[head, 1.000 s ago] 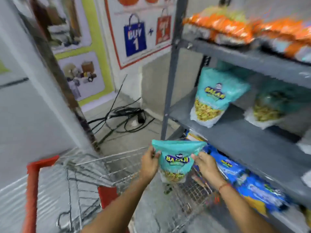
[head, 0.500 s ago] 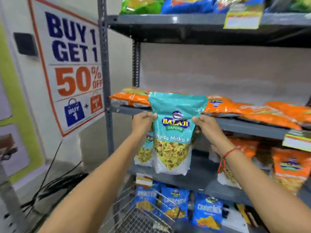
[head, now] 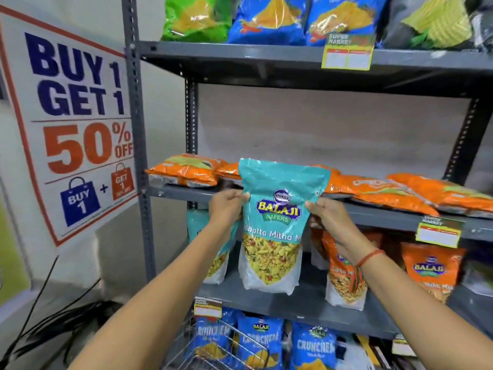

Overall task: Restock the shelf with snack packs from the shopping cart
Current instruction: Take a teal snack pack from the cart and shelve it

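Observation:
A teal Balaji snack pack (head: 274, 222) hangs upright in front of the grey metal shelf (head: 306, 303). My left hand (head: 226, 206) grips its left edge and my right hand (head: 328, 220) grips its right edge, both near the logo. Behind it on the lower shelf stands another teal pack (head: 205, 247), partly hidden by my left arm. Only a corner of the wire shopping cart (head: 226, 353) shows at the bottom, between my forearms.
Orange packs (head: 394, 193) lie flat on the middle shelf, and orange pouches (head: 429, 271) stand at the lower right. Blue packs (head: 312, 348) fill the bottom shelf; green and blue bags (head: 266, 20) sit on top. A sale poster (head: 77, 124) hangs left, with black cables (head: 53, 329) on the floor.
Both hands have lifted the teal pack out of the cart up to shelf height. Over the last half second it has stayed almost still in front of the shelves.

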Action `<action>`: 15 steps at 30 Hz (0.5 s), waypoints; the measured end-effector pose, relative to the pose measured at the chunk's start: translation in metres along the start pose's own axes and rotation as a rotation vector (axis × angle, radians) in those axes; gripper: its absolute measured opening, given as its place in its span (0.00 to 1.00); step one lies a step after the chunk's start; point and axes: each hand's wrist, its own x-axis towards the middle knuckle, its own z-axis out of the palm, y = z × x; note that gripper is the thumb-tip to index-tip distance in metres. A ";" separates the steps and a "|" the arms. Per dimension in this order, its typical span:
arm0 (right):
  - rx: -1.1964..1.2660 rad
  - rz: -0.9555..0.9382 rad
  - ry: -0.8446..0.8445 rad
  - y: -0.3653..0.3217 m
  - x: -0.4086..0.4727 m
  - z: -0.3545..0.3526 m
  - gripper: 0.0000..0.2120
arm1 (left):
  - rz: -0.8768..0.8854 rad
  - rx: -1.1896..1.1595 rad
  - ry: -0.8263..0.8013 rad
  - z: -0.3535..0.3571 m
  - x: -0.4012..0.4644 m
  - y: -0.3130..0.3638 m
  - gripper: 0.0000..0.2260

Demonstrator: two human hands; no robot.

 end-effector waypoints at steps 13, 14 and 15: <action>-0.098 0.269 -0.039 0.166 0.033 0.008 0.09 | -0.186 0.166 0.012 0.019 0.036 -0.160 0.09; -0.094 0.271 -0.027 0.175 0.040 0.008 0.09 | -0.196 0.180 0.030 0.024 0.042 -0.166 0.10; -0.096 0.266 -0.008 0.182 0.047 0.007 0.10 | -0.200 0.186 0.040 0.029 0.047 -0.173 0.10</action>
